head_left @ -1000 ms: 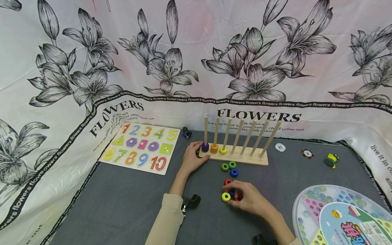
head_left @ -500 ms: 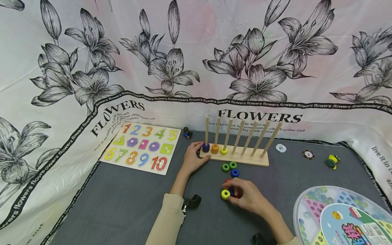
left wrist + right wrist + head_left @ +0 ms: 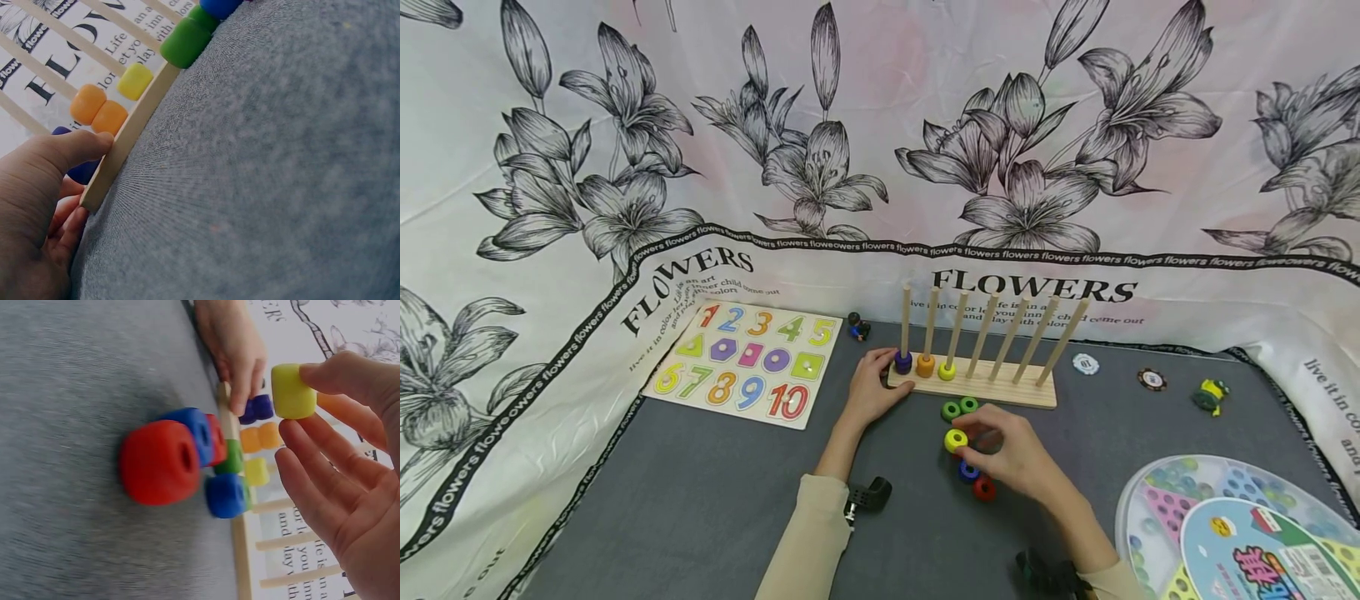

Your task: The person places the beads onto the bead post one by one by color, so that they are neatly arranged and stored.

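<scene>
My left hand [image 3: 874, 387] grips the left end of a wooden peg stand [image 3: 1000, 392], thumb along its front edge in the left wrist view. Purple beads [image 3: 902, 363], orange beads [image 3: 89, 105] and one yellow bead [image 3: 135, 81] sit on the stand's first three pegs; the other pegs are bare. Between thumb and fingertips my right hand [image 3: 1018, 450] pinches another yellow bead [image 3: 294, 392], raised off the table. Below it lie a blue bead [image 3: 968, 472] and a red bead [image 3: 159, 462]. Two green beads [image 3: 951, 410] lie before the stand.
A number puzzle board [image 3: 741, 362] lies left, a small figure [image 3: 858, 326] behind it. Two round chips, one white [image 3: 1086, 363] and one dark [image 3: 1152, 379], and a green-yellow toy [image 3: 1211, 397] are at right. A round marble game box [image 3: 1157, 500] occupies the right front.
My right hand has lifted the yellow bead from among the loose beads and moved it toward the stand, uncovering the blue and red beads. The left hand stays on the stand.
</scene>
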Tool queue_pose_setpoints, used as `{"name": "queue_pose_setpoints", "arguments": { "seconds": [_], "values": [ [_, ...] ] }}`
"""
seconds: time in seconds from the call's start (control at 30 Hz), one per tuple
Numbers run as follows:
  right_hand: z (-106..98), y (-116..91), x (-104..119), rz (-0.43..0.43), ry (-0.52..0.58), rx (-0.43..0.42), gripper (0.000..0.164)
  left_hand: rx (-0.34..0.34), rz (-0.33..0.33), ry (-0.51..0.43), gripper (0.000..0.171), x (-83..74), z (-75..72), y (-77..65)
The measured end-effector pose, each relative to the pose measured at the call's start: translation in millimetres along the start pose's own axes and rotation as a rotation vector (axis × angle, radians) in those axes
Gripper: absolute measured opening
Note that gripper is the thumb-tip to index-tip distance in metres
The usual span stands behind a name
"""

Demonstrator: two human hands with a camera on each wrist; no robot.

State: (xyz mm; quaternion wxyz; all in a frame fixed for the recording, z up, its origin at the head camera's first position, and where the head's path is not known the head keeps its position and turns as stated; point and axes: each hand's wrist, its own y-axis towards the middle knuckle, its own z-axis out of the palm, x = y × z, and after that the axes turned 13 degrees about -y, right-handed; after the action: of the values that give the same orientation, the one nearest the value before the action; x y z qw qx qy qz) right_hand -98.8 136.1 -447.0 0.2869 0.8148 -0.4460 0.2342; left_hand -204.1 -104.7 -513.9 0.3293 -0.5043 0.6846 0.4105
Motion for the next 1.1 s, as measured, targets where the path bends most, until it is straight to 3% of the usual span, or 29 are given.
{"name": "queue_pose_setpoints", "arguments": {
  "seconds": [0.43,0.77,1.1],
  "values": [
    [-25.6,28.5,12.8,0.017,0.028,-0.115,0.029,-0.007,0.014,-0.011,0.062,2.4,0.1,-0.1],
    [-39.1,49.6,26.1,0.025,-0.055,-0.334,0.026,-0.005,0.025,-0.008,0.061,-0.5,-1.1,-1.4],
    [-58.5,69.6,43.3,0.034,-0.065,-0.45,0.024,-0.004,0.029,-0.014,0.06,-0.5,-1.1,-0.8]
  ]
}}
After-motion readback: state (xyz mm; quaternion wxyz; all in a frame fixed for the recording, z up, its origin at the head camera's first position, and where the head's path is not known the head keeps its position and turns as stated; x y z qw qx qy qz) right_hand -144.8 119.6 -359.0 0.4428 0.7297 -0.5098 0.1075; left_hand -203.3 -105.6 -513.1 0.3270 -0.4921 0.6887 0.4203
